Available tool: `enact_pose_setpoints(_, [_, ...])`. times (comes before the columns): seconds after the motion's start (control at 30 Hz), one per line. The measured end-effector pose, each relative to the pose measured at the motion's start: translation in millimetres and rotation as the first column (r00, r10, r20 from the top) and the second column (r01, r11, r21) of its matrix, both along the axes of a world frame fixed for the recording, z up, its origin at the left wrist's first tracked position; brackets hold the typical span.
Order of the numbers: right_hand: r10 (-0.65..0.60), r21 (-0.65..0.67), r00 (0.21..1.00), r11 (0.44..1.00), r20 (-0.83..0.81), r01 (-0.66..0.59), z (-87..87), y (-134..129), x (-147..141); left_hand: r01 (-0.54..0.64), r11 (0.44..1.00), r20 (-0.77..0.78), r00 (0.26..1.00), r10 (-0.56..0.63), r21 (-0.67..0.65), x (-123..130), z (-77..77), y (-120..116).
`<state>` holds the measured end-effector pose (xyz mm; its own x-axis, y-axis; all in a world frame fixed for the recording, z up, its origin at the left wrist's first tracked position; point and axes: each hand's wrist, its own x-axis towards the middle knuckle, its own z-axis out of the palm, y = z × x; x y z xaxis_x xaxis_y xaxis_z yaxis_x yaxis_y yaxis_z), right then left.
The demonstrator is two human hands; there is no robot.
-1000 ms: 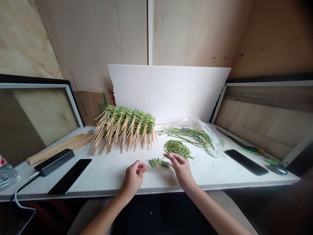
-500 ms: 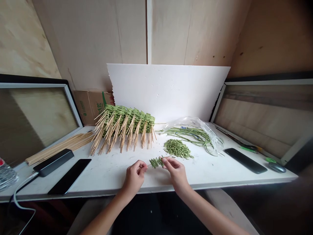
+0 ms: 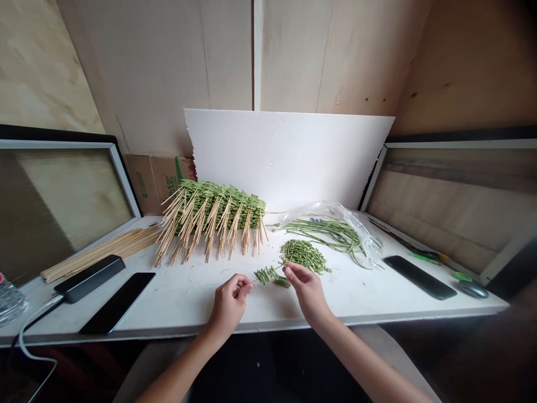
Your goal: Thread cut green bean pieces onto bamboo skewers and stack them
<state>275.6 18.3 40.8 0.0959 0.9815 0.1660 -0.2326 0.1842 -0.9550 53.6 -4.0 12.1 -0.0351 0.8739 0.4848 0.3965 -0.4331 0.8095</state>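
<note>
My left hand (image 3: pixel 231 299) is closed on one end of a thin wooden skewer low over the table. Several short green bean pieces (image 3: pixel 265 275) are threaded across that skewer. At its other end my right hand (image 3: pixel 305 288) pinches with thumb and forefinger; whether it grips the skewer or a bean piece is too small to tell. Below the skewer, near my right fingertips, lie a few cut pieces (image 3: pixel 281 281). Just behind my right hand is a heap of cut green bean pieces (image 3: pixel 304 254).
Filled skewers (image 3: pixel 226 207) are stacked at the back left, bare skewers (image 3: pixel 104 252) beside them. Long beans (image 3: pixel 327 232) lie by a plastic bag (image 3: pixel 364 232). Black devices (image 3: pixel 117 302) lie left, another (image 3: pixel 419 276) right with scissors (image 3: pixel 428 254). A white board (image 3: pixel 289 157) stands behind.
My right hand has shifted slightly right and up. The threaded pieces are more spread out, and the few cut pieces under the skewer now show.
</note>
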Motion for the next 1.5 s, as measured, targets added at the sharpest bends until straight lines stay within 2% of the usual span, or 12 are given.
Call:
enact_pose_setpoints(0.17, [0.029,-0.024,0.994,0.999,-0.102,-0.032,7.1,7.8,9.6,0.024,1.000,0.017,1.000,-0.024,0.004,-0.6,-1.6,-0.2])
enact_pose_setpoints(0.5, [0.119,-0.029,0.979,0.992,-0.168,-0.125,22.8,7.5,18.5,0.013,1.000,0.014,1.000,-0.013,0.021,0.4,0.4,0.3])
enact_pose_setpoints(0.93, [0.143,-0.002,0.984,0.990,-0.104,-0.144,23.7,6.5,21.4,0.004,1.000,0.003,1.000,-0.004,0.019,0.0,0.4,-1.2])
enact_pose_setpoints(1.2, [0.099,0.023,0.995,0.995,-0.004,-0.099,18.7,9.6,23.6,-0.022,0.999,-0.033,0.999,0.023,0.024,-0.9,-1.9,-0.5])
enact_pose_setpoints(1.5, [0.049,0.048,0.993,0.997,0.104,-0.054,19.2,1.4,19.0,-0.055,0.998,-0.044,0.997,0.057,0.032,-2.4,-6.8,-0.1])
